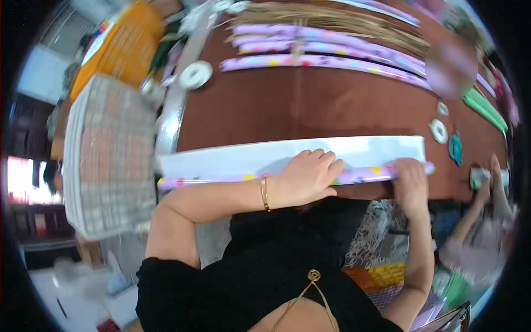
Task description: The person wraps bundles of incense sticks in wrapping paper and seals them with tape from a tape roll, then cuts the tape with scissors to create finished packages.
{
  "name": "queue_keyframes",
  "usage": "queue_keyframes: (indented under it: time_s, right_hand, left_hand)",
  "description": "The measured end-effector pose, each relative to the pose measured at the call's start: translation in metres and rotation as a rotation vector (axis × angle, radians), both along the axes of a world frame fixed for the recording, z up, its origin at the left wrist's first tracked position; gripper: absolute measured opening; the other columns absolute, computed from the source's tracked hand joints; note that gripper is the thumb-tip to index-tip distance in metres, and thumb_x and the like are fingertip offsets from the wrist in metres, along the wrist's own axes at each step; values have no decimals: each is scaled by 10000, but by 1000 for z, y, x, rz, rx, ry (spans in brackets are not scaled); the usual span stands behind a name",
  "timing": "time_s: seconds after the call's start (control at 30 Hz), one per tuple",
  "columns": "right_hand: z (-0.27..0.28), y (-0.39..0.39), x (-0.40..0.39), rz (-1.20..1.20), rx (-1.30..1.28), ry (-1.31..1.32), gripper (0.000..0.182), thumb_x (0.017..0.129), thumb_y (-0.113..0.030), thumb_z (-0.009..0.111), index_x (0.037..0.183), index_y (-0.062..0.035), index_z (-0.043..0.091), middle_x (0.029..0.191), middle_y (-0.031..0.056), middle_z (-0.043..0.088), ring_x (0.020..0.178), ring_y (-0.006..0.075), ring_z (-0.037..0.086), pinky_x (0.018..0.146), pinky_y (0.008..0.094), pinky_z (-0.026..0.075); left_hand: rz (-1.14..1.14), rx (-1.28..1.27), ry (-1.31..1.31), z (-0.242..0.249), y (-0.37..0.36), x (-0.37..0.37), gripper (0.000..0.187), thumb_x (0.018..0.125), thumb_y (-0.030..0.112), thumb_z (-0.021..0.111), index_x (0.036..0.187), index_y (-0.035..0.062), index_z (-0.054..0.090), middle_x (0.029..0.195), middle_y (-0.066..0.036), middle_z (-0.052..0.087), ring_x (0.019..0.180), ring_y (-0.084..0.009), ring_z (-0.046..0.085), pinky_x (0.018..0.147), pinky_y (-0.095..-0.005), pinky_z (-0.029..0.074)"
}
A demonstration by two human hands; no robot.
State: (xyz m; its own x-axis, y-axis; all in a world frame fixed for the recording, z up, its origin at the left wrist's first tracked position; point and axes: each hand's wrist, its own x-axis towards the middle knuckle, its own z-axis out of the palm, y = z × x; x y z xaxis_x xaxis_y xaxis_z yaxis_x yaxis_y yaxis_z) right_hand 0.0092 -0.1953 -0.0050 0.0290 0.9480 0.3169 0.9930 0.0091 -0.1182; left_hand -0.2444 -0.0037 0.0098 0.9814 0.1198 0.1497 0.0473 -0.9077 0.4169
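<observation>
A long, thin lilac roll with coloured spots (362,175) lies along the near edge of the table. From it a flat strip of its white underside (381,146) spreads away from me. My left hand (312,174), with a gold bracelet at the wrist, is on the middle of the roll, fingers curled over it and thumb pointing right. Near the right end, my right hand (412,180) bends its fingers over the same roll. The undersides of both hands are hidden.
Finished-looking lilac rolls (326,61) and a bundle of dry stalks (332,19) lie across the brown table (243,110). Tape rolls (196,75) (438,131) sit at both sides. A white woven basket (113,155) stands left. Another person's hands (489,177) are at the far right.
</observation>
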Motion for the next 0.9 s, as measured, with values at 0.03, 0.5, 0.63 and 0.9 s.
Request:
queue_keyframes:
  time_s: [0.03,0.5,0.63,0.9]
  right_hand:
    - [4,3,1,8,-27,10,460,713,3,626,1163,-13,528,1105,197,578,1061,403,543,940,499,427]
    - [9,-5,28,-121,-101,-143,448,724,27,515,1170,-1,488,1084,207,527,1052,417,507,942,502,395]
    - [-4,-24,36,-181,-136,-124,407,768,-2,513,1174,-10,500,1118,200,529,1078,416,497,944,488,390]
    - [12,-19,20,-264,-298,18,516,781,-56,562,1294,-24,522,1259,180,531,1214,375,465,1056,456,311]
  left_hand:
    - [66,-7,20,-2,4,-21,480,753,263,767,1112,26,555,999,-122,560,936,-302,577,794,-410,481]
    - [344,344,-71,-7,57,-126,280,683,87,680,941,68,573,830,-64,557,797,-242,585,681,-360,481]
    - [310,302,-115,-26,55,-109,263,673,83,673,919,70,583,800,-51,556,758,-227,582,649,-338,474]
    - [371,125,-32,-20,64,-127,640,760,494,730,1183,39,576,1123,-111,578,1072,-283,551,880,-392,455]
